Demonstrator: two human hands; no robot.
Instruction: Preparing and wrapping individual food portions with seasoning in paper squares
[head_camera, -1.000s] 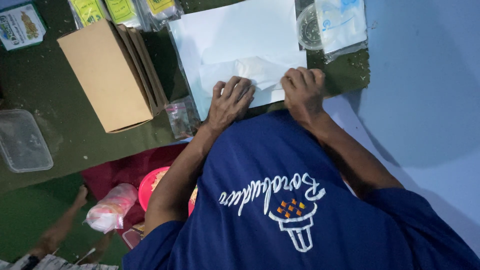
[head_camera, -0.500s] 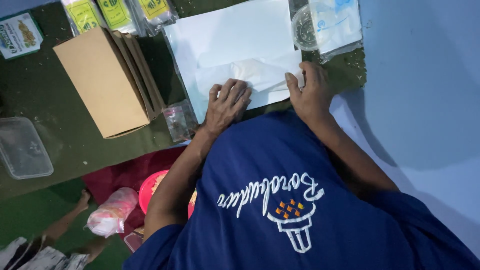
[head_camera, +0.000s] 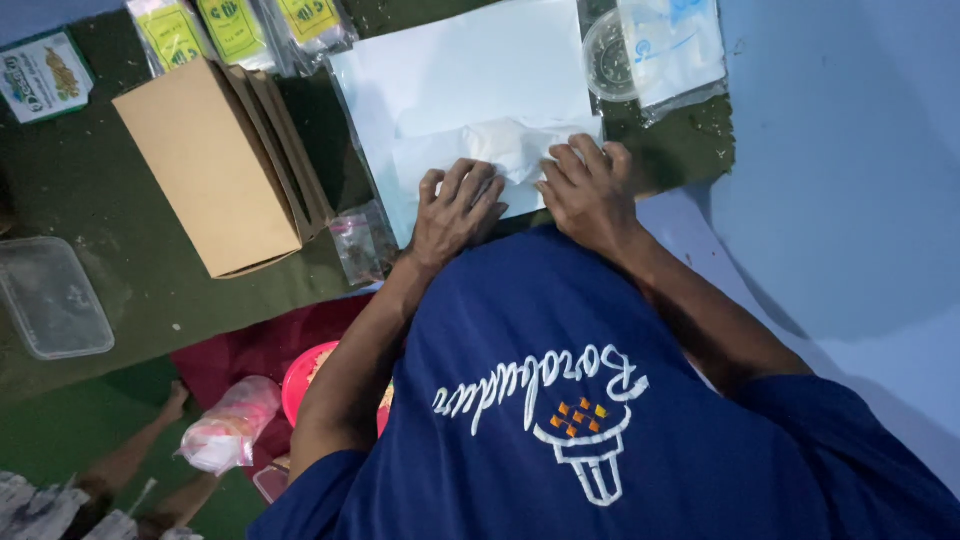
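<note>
A large white sheet (head_camera: 470, 60) lies on a dark green mat (head_camera: 150, 280). On its near edge rests a smaller folded white paper (head_camera: 500, 145) with something pale and crumpled inside. My left hand (head_camera: 455, 205) lies flat on the near left part of this folded paper, fingers apart, pressing down. My right hand (head_camera: 590, 190) sits on its right end, fingers curled over the paper's edge and gripping it. The two hands are close together. My blue shirt hides the sheet's near edge.
A brown cardboard box (head_camera: 215, 165) lies left of the sheet, with a small clear bag (head_camera: 362, 245) by its corner. Labelled plastic packets (head_camera: 235, 25) and a round clear lid (head_camera: 612, 55) sit at the far edge. A clear plastic tub (head_camera: 55, 300), a pink bowl (head_camera: 303, 378) and another person's limb (head_camera: 130, 455) are at the left.
My right hand has slid left from the paper's right end, and its fingers have curled onto the folded paper. My left hand has stayed flat in place.
</note>
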